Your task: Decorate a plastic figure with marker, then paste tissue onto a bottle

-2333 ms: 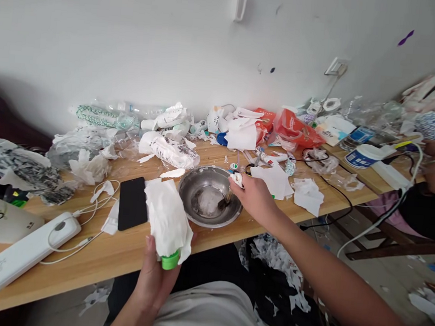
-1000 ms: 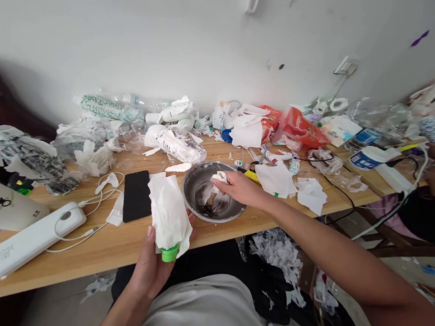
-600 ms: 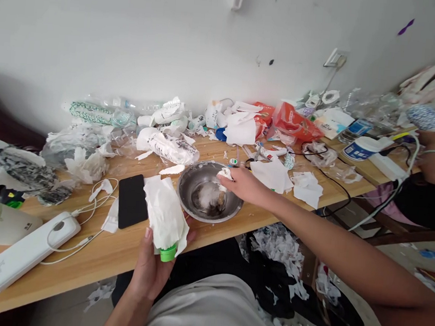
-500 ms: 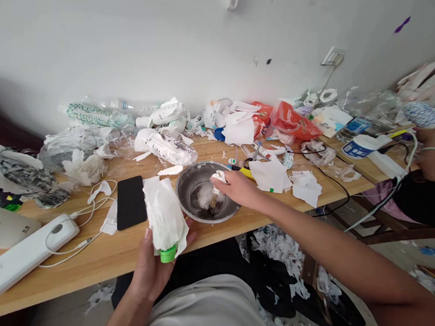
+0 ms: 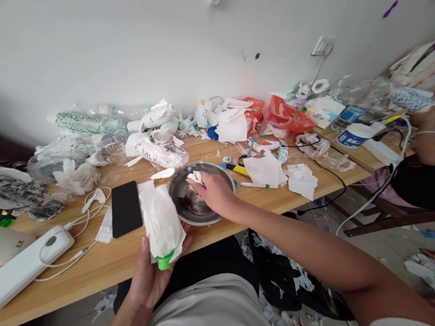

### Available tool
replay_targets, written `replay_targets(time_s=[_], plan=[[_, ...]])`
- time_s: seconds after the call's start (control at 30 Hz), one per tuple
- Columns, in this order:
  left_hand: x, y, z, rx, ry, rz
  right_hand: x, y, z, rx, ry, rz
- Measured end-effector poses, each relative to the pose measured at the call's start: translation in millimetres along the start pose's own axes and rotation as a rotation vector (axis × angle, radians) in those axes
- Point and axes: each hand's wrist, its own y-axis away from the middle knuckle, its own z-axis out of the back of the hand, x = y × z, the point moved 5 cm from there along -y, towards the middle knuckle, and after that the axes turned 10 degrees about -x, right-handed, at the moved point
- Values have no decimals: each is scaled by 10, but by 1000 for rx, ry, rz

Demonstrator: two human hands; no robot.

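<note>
My left hand (image 5: 151,281) grips a bottle wrapped in white paper (image 5: 162,219), lying tilted at the table's front edge with its green cap (image 5: 165,262) towards me. The fingers beneath the bottle are mostly hidden. My right hand (image 5: 217,193) pinches a small wad of damp-looking white tissue (image 5: 195,177) over the left part of a grey metal bowl (image 5: 179,200). Some dark residue shows at the bottom of the bowl. A black phone (image 5: 126,209) lies just left of the wrapped bottle.
Behind the bowl lies another paper-covered bottle (image 5: 158,150). White paper sheets (image 5: 265,169), a yellow-handled tool (image 5: 238,169) and red packaging (image 5: 287,115) lie to the right. A white power strip (image 5: 22,273) with cables is at left. Another person's hand (image 5: 426,116) works at far right.
My right hand has shifted left across the bowl with the tissue wad. My left hand still holds the wrapped bottle in about the same place. The whole view has turned slightly.
</note>
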Motion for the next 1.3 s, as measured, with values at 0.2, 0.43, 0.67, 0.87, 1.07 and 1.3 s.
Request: replay_targets(time_s=[0.2,0.43,0.67,0.87,1.07,1.3], plan=[[-158,127,162,-75,-214,-76,-66,25,584,-180,-97,-71],[-651,339,318,-172,-895,-451,-353,383,1006,-106,-205,-84],[-733,411,202,-250,-926,-574,-441,578,944,-40,-78,144],[-735,331,252,-236,-1078,-611,-521,591,1001,-149,-44,-15],[-762,277,287,-211,-1169,-605,-556,535,1108,-243,83,-35],[-788,317,176,-215,-1028,-671,-450,434,1132,-236,167,14]])
